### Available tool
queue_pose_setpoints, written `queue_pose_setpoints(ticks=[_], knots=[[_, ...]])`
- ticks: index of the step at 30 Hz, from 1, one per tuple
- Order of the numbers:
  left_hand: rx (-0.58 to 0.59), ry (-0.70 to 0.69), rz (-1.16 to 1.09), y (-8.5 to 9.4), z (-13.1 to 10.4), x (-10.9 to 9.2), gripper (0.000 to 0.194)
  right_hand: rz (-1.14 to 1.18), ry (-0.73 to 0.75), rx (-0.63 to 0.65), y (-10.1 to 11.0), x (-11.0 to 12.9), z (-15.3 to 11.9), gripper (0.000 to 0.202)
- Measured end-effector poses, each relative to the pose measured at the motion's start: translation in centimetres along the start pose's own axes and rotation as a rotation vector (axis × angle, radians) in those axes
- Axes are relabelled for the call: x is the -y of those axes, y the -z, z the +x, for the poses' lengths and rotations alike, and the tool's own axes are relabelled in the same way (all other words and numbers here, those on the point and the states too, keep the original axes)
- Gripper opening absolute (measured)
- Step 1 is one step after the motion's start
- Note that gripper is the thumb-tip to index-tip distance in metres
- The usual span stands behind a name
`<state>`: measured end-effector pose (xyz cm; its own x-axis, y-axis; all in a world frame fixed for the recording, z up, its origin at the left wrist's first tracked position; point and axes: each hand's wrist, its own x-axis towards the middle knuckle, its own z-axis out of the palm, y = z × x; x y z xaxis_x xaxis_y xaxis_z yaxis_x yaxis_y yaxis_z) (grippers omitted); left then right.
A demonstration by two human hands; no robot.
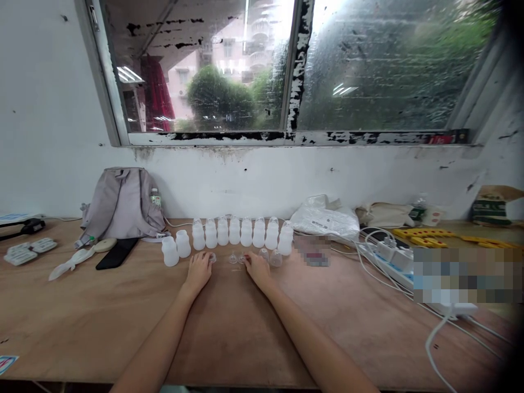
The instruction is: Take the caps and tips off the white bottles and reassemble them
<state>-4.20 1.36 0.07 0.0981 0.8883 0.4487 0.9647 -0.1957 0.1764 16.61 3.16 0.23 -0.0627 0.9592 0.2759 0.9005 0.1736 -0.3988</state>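
A row of several white bottles (234, 232) with clear domed caps stands along the back of the table. Two more white bottles, (170, 252) at the left end and one beside it, have no caps. My left hand (199, 271) rests on the tabletop, its fingers closed around a small clear piece (212, 257) that looks like a cap or teat. My right hand (257, 268) pinches a small clear teat (242, 258) by its edge. Another clear teat (233, 258) lies between the hands. Two clear domed caps (276, 258) sit just right of my right hand.
A grey backpack (123, 202) leans on the wall at left, with a black phone-like slab (117, 254) before it. A plastic bag (325, 218) lies behind the bottles' right end. A power strip (395, 265) with white cables (429, 349) crosses the right side.
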Motion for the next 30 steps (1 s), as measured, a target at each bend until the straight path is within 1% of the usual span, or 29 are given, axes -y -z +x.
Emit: queue_pose_setpoints(ticks=[7,10,11,13,16,18,20,22,25,27,30], knots=[[0.016,-0.060,-0.050,0.2,0.1,1.0,0.026,0.025,0.012,-0.005,0.2,0.1,-0.1,0.020],[-0.016,-0.069,-0.056,0.3,0.2,1.2,0.027,0.029,0.010,-0.012,0.3,0.1,-0.2,0.021],[-0.050,-0.083,-0.056,0.5,0.3,1.1,0.028,0.035,0.013,-0.020,0.3,0.1,-0.3,0.021],[-0.155,-0.107,-0.048,0.9,0.7,1.0,0.031,0.055,0.027,-0.044,0.3,0.1,-0.4,0.020],[-0.322,-0.070,0.014,2.2,1.7,0.9,0.035,0.085,0.050,-0.066,0.4,0.1,-0.7,0.020],[-0.389,-0.032,0.088,3.1,2.7,1.2,0.039,0.093,0.061,-0.068,0.4,0.1,-1.0,0.020],[-0.422,-0.019,0.163,4.1,3.9,1.6,0.043,0.100,0.062,-0.066,0.4,0.2,-1.1,0.020],[-0.440,0.009,0.224,4.8,5.2,2.1,0.045,0.109,0.057,-0.065,0.5,0.3,-1.2,0.020],[-0.428,0.022,0.283,5.4,6.5,2.3,0.040,0.124,0.050,-0.064,0.5,0.4,-1.2,0.020],[-0.418,0.023,0.294,5.5,6.9,2.2,0.037,0.142,0.044,-0.067,0.6,0.3,-1.3,0.019],[-0.391,0.038,0.271,5.4,6.9,1.7,0.036,0.184,0.019,-0.071,0.7,0.3,-1.3,0.019]])
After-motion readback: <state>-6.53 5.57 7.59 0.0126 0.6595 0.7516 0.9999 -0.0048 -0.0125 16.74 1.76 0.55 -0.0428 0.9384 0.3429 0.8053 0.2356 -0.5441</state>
